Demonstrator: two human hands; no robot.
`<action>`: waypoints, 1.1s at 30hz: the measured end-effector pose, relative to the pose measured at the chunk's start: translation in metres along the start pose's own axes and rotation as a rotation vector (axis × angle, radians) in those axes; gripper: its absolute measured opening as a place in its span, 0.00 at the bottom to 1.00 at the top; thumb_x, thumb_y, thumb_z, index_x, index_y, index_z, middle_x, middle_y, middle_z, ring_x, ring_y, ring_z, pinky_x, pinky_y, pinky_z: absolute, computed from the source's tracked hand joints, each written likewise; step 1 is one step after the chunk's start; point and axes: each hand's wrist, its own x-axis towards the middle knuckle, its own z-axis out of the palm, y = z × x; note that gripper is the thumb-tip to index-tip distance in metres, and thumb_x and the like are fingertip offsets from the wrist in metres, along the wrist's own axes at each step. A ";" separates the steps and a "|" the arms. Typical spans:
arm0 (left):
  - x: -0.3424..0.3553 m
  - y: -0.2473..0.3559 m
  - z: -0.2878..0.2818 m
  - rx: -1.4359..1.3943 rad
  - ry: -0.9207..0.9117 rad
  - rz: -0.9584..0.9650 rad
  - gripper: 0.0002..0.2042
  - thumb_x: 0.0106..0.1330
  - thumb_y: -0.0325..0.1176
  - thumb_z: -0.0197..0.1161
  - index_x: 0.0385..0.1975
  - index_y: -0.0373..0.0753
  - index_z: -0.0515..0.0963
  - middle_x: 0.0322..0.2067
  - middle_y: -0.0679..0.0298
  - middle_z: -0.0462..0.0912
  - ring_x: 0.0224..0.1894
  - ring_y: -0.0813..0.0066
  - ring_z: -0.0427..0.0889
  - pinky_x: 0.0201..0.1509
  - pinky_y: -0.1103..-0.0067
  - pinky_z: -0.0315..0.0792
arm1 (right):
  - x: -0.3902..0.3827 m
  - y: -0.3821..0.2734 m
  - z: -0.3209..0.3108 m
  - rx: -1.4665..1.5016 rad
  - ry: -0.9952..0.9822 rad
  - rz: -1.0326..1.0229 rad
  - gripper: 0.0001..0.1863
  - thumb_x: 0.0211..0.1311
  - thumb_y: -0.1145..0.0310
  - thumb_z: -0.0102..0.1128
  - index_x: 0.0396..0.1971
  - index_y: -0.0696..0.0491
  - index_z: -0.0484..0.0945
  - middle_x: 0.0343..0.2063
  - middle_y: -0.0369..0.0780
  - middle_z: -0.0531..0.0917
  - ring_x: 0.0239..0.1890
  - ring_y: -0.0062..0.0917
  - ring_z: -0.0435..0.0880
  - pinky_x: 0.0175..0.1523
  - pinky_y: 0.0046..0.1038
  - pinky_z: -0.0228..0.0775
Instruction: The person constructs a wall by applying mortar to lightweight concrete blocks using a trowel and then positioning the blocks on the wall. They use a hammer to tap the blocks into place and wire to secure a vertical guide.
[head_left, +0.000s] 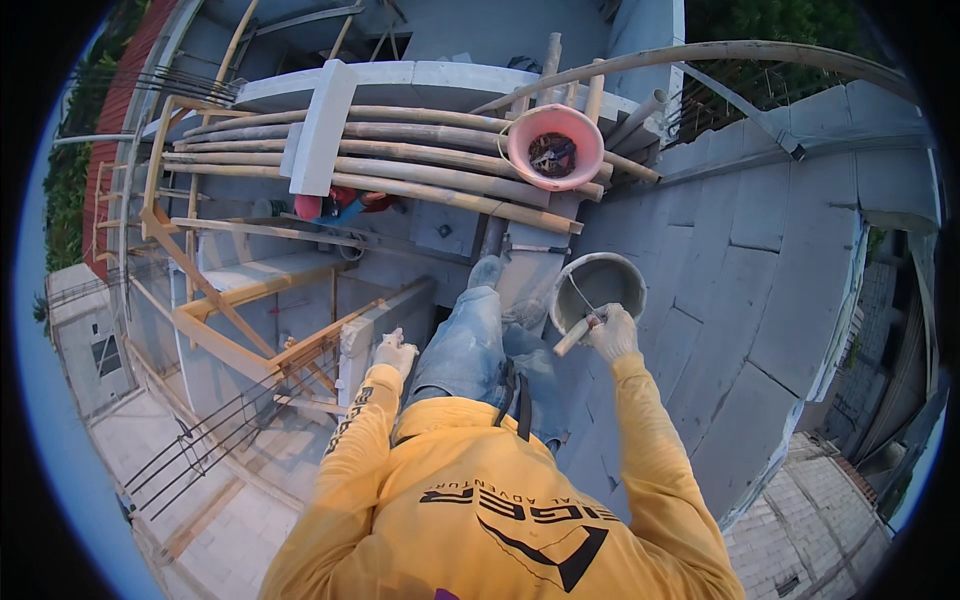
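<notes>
My right hand [614, 333], in a pale glove, is closed around a wooden handle [571, 338] and the thin wire handle of a grey bucket [622, 273]. The tool's working end is hidden, so its kind does not show. The bucket is tilted toward me and its inside is coated grey. My left hand [396, 353], also gloved, is beside the end of a grey block wall [357, 350]. Its fingers look apart, with nothing seen in them. A hammer [540, 248] lies on the ledge just beyond my feet.
Several bamboo poles [430, 152] run across ahead, with a pink bucket [522, 147] of dark pieces and a white block [325, 130] upon them. Below the poles is another person [350, 208]. Wooden framing [225, 300] and rebar [190, 450] stand left; a grey panel surface [700, 280] spans the right.
</notes>
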 end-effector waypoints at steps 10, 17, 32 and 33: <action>-0.141 -0.077 -0.102 0.162 -0.030 -0.474 0.20 0.60 0.23 0.57 0.55 0.34 0.74 0.36 0.63 0.80 0.38 0.72 0.80 0.45 0.78 0.74 | 0.127 0.084 0.162 0.261 0.018 0.352 0.08 0.53 0.71 0.60 0.29 0.59 0.82 0.27 0.47 0.85 0.30 0.32 0.85 0.39 0.32 0.75; -0.162 -0.160 -0.115 0.082 -0.149 -0.390 0.21 0.58 0.23 0.58 0.53 0.29 0.73 0.38 0.58 0.83 0.40 0.73 0.82 0.44 0.79 0.75 | 0.181 0.124 0.251 0.437 -0.125 0.435 0.10 0.55 0.72 0.57 0.32 0.60 0.83 0.28 0.46 0.85 0.30 0.29 0.85 0.38 0.29 0.76; -0.114 -0.075 -0.073 -0.437 -0.081 -0.352 0.18 0.65 0.24 0.54 0.55 0.32 0.74 0.44 0.56 0.82 0.42 0.68 0.81 0.47 0.75 0.76 | 0.135 0.081 0.151 0.128 -0.365 0.262 0.26 0.61 0.69 0.54 0.60 0.62 0.71 0.49 0.49 0.83 0.49 0.33 0.83 0.54 0.30 0.73; -0.109 -0.066 -0.071 -0.243 -0.121 -0.280 0.17 0.65 0.25 0.54 0.55 0.32 0.74 0.44 0.56 0.82 0.43 0.67 0.81 0.48 0.75 0.76 | 0.128 0.088 0.138 0.151 -0.369 0.297 0.25 0.62 0.70 0.53 0.59 0.61 0.71 0.47 0.47 0.83 0.46 0.31 0.84 0.51 0.29 0.74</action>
